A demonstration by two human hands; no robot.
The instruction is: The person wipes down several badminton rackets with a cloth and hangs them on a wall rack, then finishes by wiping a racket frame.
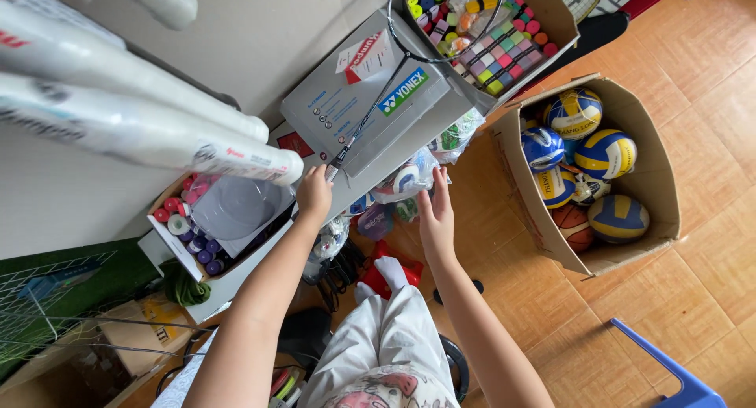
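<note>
Racket (370,113) handle sits clenched in my left hand (314,192) on the grey machine (346,85), while my right hand (435,211) hovers open, needing a steadying grip next.

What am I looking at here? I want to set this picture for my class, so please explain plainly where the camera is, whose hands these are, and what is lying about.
There is one picture, taken by a camera worn on a person's head, looking down at their own bare arms. The left hand grips the handle of a badminton racket, which lies across a grey machine. The right hand is open, reaching towards a clear plastic bag without holding it. Two open boxes hold small coloured rolls: one above, one on the left. At right, a cardboard box holds volleyballs and a basketball. The floor is orange tile.
</note>
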